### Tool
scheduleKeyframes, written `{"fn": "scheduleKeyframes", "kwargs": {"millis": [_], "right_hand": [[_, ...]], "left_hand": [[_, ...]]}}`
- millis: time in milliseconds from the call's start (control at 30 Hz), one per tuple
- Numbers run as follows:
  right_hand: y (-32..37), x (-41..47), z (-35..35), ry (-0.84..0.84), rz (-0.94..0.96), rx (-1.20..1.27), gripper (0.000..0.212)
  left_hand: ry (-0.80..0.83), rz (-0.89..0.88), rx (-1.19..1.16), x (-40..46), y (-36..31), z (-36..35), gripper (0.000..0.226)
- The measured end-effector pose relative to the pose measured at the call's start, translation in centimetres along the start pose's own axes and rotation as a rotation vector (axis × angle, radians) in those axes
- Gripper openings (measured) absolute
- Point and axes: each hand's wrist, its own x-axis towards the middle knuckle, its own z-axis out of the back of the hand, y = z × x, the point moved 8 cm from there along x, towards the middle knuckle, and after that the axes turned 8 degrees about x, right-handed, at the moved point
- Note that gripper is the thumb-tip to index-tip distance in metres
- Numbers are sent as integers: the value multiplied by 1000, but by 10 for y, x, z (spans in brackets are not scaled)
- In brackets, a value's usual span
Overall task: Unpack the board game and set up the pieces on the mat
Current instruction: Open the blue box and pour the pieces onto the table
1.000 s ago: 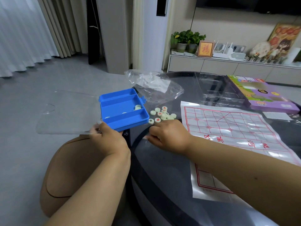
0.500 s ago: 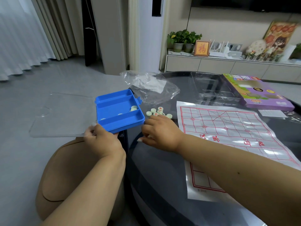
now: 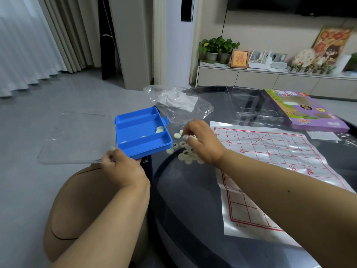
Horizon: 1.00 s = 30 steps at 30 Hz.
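Observation:
My left hand (image 3: 123, 168) grips the near edge of a blue compartment tray (image 3: 142, 135) with its clear lid (image 3: 77, 138) swung open to the left. A few pale round pieces (image 3: 160, 129) lie inside the tray. Several more pale pieces (image 3: 186, 152) with red or black characters sit piled on the dark table just right of the tray. My right hand (image 3: 202, 141) hovers over that pile, fingers curled, pinching a piece at its fingertips. The white mat (image 3: 270, 153) with a red grid lies flat to the right.
A crumpled clear plastic bag (image 3: 179, 105) lies behind the tray. A clear plastic insert (image 3: 251, 107) and the purple game box (image 3: 309, 113) sit at the back of the round dark table (image 3: 193, 200). A tan stool (image 3: 77, 209) stands below my left arm.
My right hand has moved from the near side of the pile to above it and has curled its fingers onto a piece. The left hand and tray stayed put.

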Motion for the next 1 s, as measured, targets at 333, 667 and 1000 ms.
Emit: {"fn": "scheduleKeyframes", "kwargs": {"millis": [333,667,1000], "right_hand": [[-12,11,40,-277,-358,449,20],[68,28,-36,160,194,-673,42],[75,21,-54,407,-197,50,50]], "left_hand": [[50,-36,49,2,3,-4,14],[106,-106,85,3,-1,-7,23],[91,-103,133,1,-2,-6,7]]}}
